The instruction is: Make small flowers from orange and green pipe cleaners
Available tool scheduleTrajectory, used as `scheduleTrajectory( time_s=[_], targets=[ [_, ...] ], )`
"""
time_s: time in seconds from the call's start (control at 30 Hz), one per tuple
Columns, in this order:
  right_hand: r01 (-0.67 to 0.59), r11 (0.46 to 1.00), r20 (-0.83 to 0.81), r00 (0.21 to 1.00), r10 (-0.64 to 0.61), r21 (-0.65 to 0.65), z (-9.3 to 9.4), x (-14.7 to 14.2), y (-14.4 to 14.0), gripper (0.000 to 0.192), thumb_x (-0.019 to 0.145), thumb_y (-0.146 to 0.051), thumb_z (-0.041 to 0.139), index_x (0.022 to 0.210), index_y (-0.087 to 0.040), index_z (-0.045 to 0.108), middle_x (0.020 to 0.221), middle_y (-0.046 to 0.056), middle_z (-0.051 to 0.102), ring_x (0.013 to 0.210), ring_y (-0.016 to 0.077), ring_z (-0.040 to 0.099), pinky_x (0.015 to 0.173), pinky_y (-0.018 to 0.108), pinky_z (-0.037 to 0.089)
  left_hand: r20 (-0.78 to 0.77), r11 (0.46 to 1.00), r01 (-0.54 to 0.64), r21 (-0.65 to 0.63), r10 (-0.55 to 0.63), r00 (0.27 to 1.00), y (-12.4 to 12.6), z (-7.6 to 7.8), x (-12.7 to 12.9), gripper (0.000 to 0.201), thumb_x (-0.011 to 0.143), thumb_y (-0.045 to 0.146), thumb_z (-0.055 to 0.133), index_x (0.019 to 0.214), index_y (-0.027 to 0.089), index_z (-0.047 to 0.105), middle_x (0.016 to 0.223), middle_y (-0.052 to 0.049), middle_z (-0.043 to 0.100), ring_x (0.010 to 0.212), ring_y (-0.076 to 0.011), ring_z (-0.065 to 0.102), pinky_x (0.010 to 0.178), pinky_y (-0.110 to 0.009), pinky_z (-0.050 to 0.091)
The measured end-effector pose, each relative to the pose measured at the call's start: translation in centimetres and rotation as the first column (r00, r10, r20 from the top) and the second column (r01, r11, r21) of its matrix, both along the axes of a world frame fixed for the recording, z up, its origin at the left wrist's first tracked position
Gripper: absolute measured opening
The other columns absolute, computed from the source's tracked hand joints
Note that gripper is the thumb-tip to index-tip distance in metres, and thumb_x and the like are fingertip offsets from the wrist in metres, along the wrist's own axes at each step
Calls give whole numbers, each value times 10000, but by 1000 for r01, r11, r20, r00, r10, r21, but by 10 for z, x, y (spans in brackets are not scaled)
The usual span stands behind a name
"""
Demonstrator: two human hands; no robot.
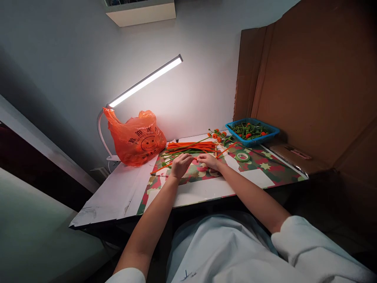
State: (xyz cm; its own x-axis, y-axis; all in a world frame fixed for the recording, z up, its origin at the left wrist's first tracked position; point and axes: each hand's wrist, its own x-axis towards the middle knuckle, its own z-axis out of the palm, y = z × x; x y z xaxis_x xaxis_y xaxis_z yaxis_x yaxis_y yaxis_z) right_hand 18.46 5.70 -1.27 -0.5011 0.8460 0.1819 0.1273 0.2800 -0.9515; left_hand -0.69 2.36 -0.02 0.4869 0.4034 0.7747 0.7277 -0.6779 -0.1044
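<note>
Both my hands are closed in a pinch over the middle of the table, fingertips close together. Between my left hand point(182, 164) and my right hand point(208, 160) runs a thin orange pipe cleaner point(161, 169), its ends sticking out to either side. My fingers hide its middle part. Just behind my hands lies a bundle of orange pipe cleaners point(191, 146), with several green stems point(172, 155) along its near and left side. A roll of green tape point(242, 157) rests to the right of my right hand.
Orange flowers point(217, 136) lie by a blue basket point(252, 143) of green and orange pieces at the back right. An orange plastic bag point(137, 139) stands at the left under a lit lamp point(145, 81). Tall cardboard point(306, 78) borders the table's right side.
</note>
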Motion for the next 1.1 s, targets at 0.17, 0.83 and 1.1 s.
scheduleTrajectory(
  time_s=[0.17,0.83,1.1],
  targets=[
    [5,1000,-11,1000,-5,2,1,0,0,312,678,-482,642,703,-174,596,654,-8,527,623,128,437,549,237,313,17,1000,13,-16,-13,1000,2,-2,0,244,937,221,478,839,228,701,839,-41,678,750,-143,616,699,-264,485],
    [147,841,178,945,-275,521,1,0,-9,135,842,-227,530,775,-169,632,765,27,643,679,145,528,652,273,338,24,932,-223,-287,239,971,-4,-2,8,156,892,308,579,835,219,695,863,-26,699,725,-143,609,569,-245,342],
    [-111,494,405,735,-543,862,10,-4,-12,207,895,-95,452,818,-161,633,859,75,657,809,193,521,727,329,257,329,679,78,-730,248,911,0,-2,4,233,778,397,646,725,171,664,578,21,563,497,-100,441,494,-228,319]
  ],
)
